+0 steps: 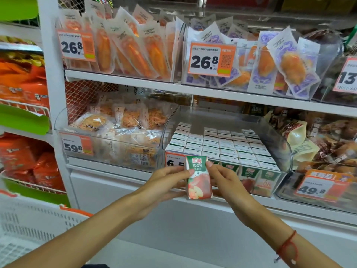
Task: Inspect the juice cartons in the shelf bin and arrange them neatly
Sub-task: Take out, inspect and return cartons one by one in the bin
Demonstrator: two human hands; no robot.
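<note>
A white shop shelving unit (123,86) fills the view, its boards carrying clear plastic bins. On the upper board one bin holds orange snack packs (123,45) behind a tag reading 26.8 (76,46), and the bin beside it holds purple-printed packs (280,64) with a second 26.8 tag (211,59). On the lower board, at the left, a bin of pale bagged snacks (119,124) carries a 59.8 tag (76,145); at the right a bin of brown wrapped goods (328,136) carries a 49.8 tag (316,187). Between them sits the shelf bin (286,151), packed with rows of juice cartons (222,146) standing upright, white tops showing. A white perforated basket (34,225) sits at lower left.

Both bare forearms reach in from below. One juice carton (198,177), green on top with red apples below, is held upright just in front of the bin's front wall, partly covering its price tag (173,161). The left hand (170,180) grips its left edge, fingers behind and thumb on the front. The right hand (222,178) pinches the right edge near the top. A red string bracelet (287,246) circles the right wrist
</note>
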